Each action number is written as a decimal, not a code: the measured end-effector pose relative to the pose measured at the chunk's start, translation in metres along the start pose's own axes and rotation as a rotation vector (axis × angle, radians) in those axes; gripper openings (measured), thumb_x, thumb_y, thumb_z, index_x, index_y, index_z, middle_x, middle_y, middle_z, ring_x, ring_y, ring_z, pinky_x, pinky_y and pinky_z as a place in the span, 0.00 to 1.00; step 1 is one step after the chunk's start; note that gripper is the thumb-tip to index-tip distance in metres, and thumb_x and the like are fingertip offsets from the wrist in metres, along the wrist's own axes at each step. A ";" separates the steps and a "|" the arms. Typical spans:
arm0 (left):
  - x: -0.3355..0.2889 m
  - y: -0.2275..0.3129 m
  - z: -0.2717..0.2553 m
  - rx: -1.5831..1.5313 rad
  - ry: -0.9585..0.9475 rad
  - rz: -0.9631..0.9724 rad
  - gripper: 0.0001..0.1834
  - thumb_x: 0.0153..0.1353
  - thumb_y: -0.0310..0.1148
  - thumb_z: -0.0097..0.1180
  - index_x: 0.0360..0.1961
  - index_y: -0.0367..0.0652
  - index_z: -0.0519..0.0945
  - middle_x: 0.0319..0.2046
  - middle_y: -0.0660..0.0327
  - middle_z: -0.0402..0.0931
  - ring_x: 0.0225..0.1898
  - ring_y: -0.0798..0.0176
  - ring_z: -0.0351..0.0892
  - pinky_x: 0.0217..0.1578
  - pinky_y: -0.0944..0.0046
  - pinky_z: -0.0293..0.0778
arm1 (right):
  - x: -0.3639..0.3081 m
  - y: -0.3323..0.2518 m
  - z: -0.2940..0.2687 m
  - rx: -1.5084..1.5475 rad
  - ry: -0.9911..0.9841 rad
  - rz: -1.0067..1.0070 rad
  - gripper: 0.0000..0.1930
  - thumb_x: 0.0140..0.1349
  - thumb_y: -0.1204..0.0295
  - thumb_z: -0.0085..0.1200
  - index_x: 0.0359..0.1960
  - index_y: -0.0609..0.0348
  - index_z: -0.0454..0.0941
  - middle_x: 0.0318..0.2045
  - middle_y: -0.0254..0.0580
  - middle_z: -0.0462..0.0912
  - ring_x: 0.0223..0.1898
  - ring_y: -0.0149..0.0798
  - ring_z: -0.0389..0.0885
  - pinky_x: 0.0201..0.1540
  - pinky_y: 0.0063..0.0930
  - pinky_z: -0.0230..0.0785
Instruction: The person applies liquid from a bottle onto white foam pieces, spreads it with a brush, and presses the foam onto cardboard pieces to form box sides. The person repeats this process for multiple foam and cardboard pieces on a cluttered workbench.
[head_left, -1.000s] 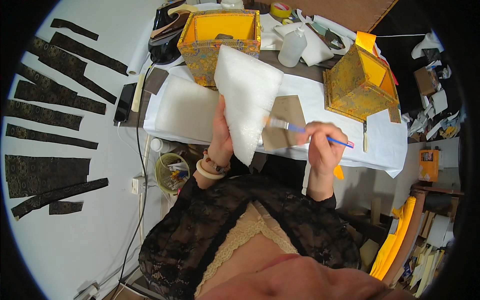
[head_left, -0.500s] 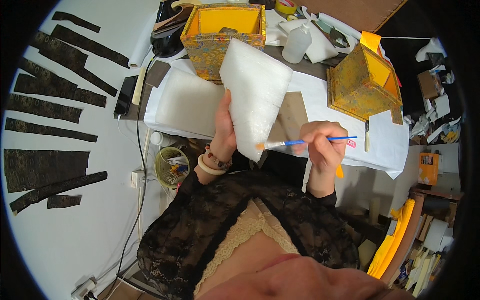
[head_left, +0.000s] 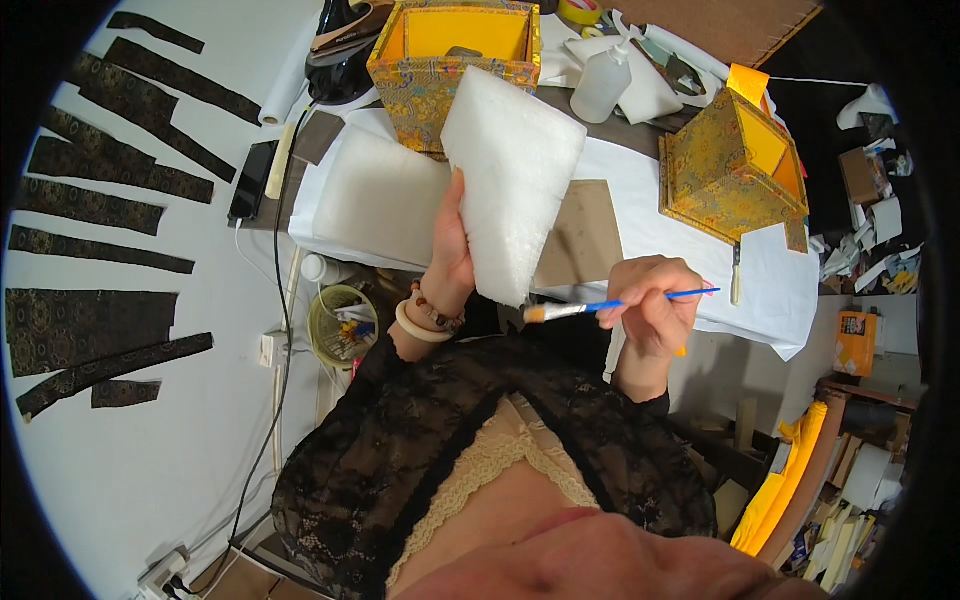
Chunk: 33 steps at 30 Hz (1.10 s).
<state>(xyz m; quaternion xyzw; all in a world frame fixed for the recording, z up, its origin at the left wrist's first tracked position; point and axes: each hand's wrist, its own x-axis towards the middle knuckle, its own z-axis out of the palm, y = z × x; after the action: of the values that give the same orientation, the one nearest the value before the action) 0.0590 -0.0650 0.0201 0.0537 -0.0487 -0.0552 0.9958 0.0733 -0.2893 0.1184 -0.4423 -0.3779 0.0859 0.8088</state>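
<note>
My left hand point(head_left: 455, 240) grips a thick white foam block point(head_left: 515, 175) by its left side, holding it tilted up above the table edge. In my right hand point(head_left: 655, 305) is a paintbrush point(head_left: 590, 309) with a blue handle, pinched between thumb and fingers. Its bristles point left and sit just below the lower corner of the foam, seemingly a little apart from it. A second white foam piece point(head_left: 375, 205) lies on the table behind my left hand. Beyond the held block stands a yellow brocade box point(head_left: 430, 90), open at the top.
Another brocade box point(head_left: 725, 165) sits at the right, near a slim knife-like tool point(head_left: 737, 275). A grey-brown board point(head_left: 580, 230) rests on the white paper sheet point(head_left: 640, 190). Behind it are a squeeze bottle point(head_left: 602, 85) and tape point(head_left: 580, 10). A basket point(head_left: 343, 325) stands below left.
The brush has come away from the foam's slanted right edge and dropped slightly below its lower corner. The foam block has tipped a little in my left hand.
</note>
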 end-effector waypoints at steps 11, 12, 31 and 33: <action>0.003 -0.004 0.010 0.024 0.137 0.018 0.35 0.66 0.57 0.44 0.62 0.38 0.64 0.53 0.48 0.73 0.47 0.50 0.78 0.42 0.52 0.79 | 0.000 0.012 -0.006 -0.163 0.084 -0.066 0.10 0.66 0.74 0.51 0.33 0.72 0.77 0.26 0.55 0.82 0.24 0.42 0.82 0.30 0.34 0.78; 0.004 -0.008 0.018 0.032 0.233 0.048 0.35 0.66 0.58 0.43 0.61 0.38 0.65 0.50 0.46 0.74 0.41 0.49 0.80 0.33 0.55 0.82 | 0.004 0.017 -0.011 -0.178 0.184 -0.085 0.10 0.66 0.74 0.50 0.34 0.72 0.77 0.26 0.55 0.82 0.24 0.42 0.82 0.30 0.34 0.78; -0.003 -0.015 0.023 -0.004 0.305 0.041 0.37 0.65 0.58 0.39 0.61 0.36 0.65 0.49 0.42 0.70 0.35 0.52 0.75 0.17 0.63 0.77 | 0.025 0.019 -0.034 -0.140 0.227 -0.158 0.04 0.63 0.80 0.49 0.34 0.68 0.77 0.26 0.53 0.83 0.26 0.41 0.82 0.34 0.33 0.77; -0.002 -0.007 0.007 0.017 0.116 -0.011 0.34 0.66 0.56 0.43 0.62 0.39 0.65 0.54 0.48 0.71 0.47 0.51 0.76 0.39 0.53 0.78 | 0.022 0.007 -0.016 -0.182 -0.041 -0.154 0.04 0.61 0.79 0.53 0.30 0.68 0.78 0.25 0.54 0.83 0.24 0.41 0.82 0.30 0.33 0.77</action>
<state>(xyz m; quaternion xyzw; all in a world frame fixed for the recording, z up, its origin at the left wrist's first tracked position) 0.0558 -0.0723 0.0258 0.0653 0.0092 -0.0568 0.9962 0.1013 -0.2849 0.1199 -0.4815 -0.4336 -0.0021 0.7617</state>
